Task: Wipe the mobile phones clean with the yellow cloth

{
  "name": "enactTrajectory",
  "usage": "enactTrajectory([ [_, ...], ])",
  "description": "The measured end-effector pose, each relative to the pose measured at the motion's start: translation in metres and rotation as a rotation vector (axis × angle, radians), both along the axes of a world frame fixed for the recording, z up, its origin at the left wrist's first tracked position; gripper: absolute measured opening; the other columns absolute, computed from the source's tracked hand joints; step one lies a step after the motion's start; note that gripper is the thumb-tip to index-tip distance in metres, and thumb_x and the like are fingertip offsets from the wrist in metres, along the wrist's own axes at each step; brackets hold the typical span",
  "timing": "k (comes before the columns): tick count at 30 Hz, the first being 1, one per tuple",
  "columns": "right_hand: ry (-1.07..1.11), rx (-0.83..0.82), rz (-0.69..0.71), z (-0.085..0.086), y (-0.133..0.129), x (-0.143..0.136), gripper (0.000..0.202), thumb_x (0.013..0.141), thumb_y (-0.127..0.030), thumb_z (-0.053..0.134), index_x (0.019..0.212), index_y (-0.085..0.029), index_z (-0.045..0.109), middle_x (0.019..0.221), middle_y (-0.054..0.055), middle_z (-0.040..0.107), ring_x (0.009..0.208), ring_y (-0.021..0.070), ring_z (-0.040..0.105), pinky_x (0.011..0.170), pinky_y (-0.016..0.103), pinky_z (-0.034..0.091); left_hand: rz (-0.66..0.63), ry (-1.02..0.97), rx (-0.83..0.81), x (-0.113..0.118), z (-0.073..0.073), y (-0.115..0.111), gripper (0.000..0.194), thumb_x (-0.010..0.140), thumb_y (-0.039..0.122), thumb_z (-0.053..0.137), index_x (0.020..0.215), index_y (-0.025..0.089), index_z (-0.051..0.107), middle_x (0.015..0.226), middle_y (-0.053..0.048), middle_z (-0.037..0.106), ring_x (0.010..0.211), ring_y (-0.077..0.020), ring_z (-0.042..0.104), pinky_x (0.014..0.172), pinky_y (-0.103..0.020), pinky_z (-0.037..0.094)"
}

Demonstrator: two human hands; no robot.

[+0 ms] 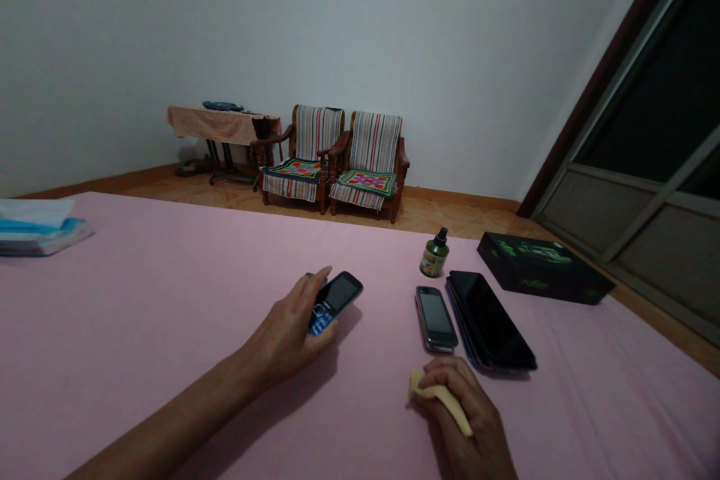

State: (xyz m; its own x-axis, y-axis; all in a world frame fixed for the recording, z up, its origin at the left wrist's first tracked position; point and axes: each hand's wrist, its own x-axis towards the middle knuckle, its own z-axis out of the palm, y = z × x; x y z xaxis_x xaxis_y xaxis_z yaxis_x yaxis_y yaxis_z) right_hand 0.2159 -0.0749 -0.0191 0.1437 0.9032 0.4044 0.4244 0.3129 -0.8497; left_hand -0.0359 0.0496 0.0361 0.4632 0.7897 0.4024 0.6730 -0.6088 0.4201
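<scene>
The left hand (286,315) is closed around a slim blue-and-black keypad phone (339,291), thumb at its near edge and fingers over its far side. The phone is raised over the middle of the pink cloth-covered tabletop (169,277), tilted, its screen end clear of the grip. It looks light and rigid, with a smooth casing that could slip and a screen that a knock might crack; the long side edges are the best place to take hold, with light pressure and the fingers off the glass.

The right hand (487,420) is clamped on a folded, pale yellow cloth (447,399), low over the near part of the tabletop. The cloth looks soft and limp, easy to bunch between thumb and fingers, with nothing fragile about it.

Beyond the right hand lies a grey touchscreen phone (437,315), and just to its right a stack of flat black glass-faced devices (495,322), probably heavier and best lifted by both long sides. A small green bottle with a black spray top (434,258) stands upright towards the far edge, left of a black box with green print (540,270).
</scene>
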Motion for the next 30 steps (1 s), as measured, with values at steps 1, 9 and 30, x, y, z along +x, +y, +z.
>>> enactTrajectory([
  [1,0.002,0.001,-0.001,0.001,0.0,0.0,0.012,0.086,-0.018,0.055,0.077,-0.021,0.063,0.087,0.006,0.06,0.08,0.0205,0.062,0.068,0.027,0.052,-0.056,-0.019,-0.017,0.005,-0.004,-0.005,0.067,0.082,0.027,0.054,0.144,0.021,0.029,0.13,-0.013,0.054,0.113,-0.0302,0.057,0.095,-0.047,0.048],
  [9,0.047,0.007,-0.012,0.0,0.001,-0.005,0.015,0.087,-0.019,0.052,0.074,-0.021,0.06,0.08,0.004,0.057,0.074,0.0194,0.058,0.064,0.027,0.048,-0.034,-0.052,-0.087,0.026,-0.038,-0.031,0.066,0.076,0.017,0.057,0.139,0.018,0.038,0.13,-0.014,0.057,0.121,-0.0309,0.054,0.103,-0.047,0.045],
  [30,-0.118,-0.015,-0.039,0.014,0.011,-0.014,0.01,0.09,-0.021,0.054,0.086,-0.021,0.063,0.087,0.005,0.062,0.078,0.0194,0.061,0.066,0.025,0.05,-0.249,-0.148,-0.34,0.014,-0.019,-0.052,0.047,0.067,0.012,0.075,0.109,0.022,0.058,0.108,-0.004,0.057,0.101,-0.0243,0.057,0.088,-0.037,0.048],
])
